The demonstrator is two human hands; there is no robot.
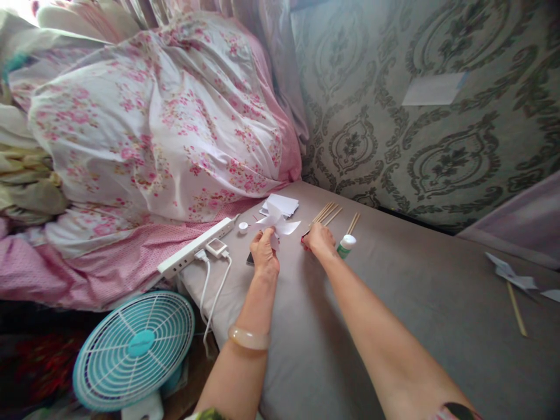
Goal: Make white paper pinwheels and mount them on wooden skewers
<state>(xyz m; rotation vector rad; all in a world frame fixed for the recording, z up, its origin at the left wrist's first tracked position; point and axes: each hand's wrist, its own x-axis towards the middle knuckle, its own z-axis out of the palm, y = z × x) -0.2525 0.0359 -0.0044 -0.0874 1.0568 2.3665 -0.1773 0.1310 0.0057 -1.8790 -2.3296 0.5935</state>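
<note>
My left hand (265,252) pinches a folded white paper pinwheel (282,224) whose blades spread out above the fingers. To its right, my right hand (320,238) is closed low over the grey surface. A small red and dark object (305,236) shows at its fingertips; its kind is hidden. Just beyond that hand lie several thin wooden sticks (326,213). A green and white bottle (346,246) stands close to my right wrist. Behind the pinwheel is a stack of white paper (280,205). A dark flat object (250,259) is partly covered by my left hand.
A small white round container (242,228) sits beside a power strip (196,248) with plugged-in cords. A finished-looking pinwheel on a stick (511,277) lies far right. A blue fan (140,347) stands lower left. Floral bedding (175,116) and a patterned wall (371,105) bound the back.
</note>
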